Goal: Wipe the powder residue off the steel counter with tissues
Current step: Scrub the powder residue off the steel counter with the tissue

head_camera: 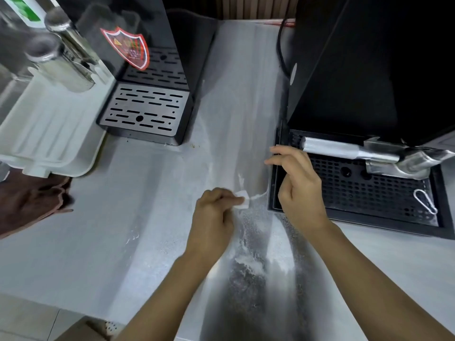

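Two hands at work over steel counter [147, 217]: left hand [211, 217] pinching small folded tissue [242, 202] against the surface, just beside a ridge of powder residue [251, 244]; right hand [299, 185] loosely curled, holding nothing, hovering at the edge of black drip tray [357, 217]. Likely to smear rather than lift, with so small a tissue; could also push powder under that tray or off the near edge. On the tray, metal tool [344, 150] and wire clip [425, 201]. Far left, white tray [49, 129] carrying steel canisters [69, 70], contents unseen.
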`<action>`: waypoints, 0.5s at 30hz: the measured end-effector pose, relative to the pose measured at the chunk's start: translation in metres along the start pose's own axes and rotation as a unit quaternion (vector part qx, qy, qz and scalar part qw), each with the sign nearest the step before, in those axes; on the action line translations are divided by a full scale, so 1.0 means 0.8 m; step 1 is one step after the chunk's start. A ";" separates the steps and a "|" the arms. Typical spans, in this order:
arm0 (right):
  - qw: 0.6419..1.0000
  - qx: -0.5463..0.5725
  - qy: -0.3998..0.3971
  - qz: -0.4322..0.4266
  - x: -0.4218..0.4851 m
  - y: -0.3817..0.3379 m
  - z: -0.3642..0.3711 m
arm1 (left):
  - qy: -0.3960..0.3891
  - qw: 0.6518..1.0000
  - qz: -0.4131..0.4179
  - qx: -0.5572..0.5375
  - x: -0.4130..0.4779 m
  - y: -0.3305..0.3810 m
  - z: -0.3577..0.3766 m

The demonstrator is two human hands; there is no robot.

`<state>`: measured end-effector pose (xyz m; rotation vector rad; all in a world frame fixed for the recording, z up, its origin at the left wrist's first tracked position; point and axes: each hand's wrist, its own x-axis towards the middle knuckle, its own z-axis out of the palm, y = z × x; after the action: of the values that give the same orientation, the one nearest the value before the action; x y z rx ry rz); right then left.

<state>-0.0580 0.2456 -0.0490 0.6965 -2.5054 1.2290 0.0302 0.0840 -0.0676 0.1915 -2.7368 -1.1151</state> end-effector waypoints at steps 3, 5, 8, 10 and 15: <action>1.000 0.010 0.012 0.002 0.002 0.000 -0.001 | 0.034 0.999 -0.015 -0.002 0.057 0.007 -0.003; 0.999 0.011 0.022 0.038 -0.002 0.001 -0.003 | 0.047 0.999 -0.025 -0.001 0.098 0.008 0.007; 0.997 0.000 0.008 0.077 -0.010 0.001 -0.005 | 0.018 0.999 -0.016 0.031 0.122 0.005 0.026; 0.997 -0.010 -0.020 0.069 -0.009 0.002 -0.003 | 0.017 0.999 0.013 0.045 0.108 0.002 0.028; 0.997 -0.034 -0.053 0.036 -0.007 0.003 0.000 | -0.013 0.999 0.040 0.014 0.001 0.012 0.019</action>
<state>-0.0546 0.2485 -0.0531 0.6766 -2.6664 1.1524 0.0256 0.1012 -0.0714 0.0701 -2.7572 -1.0669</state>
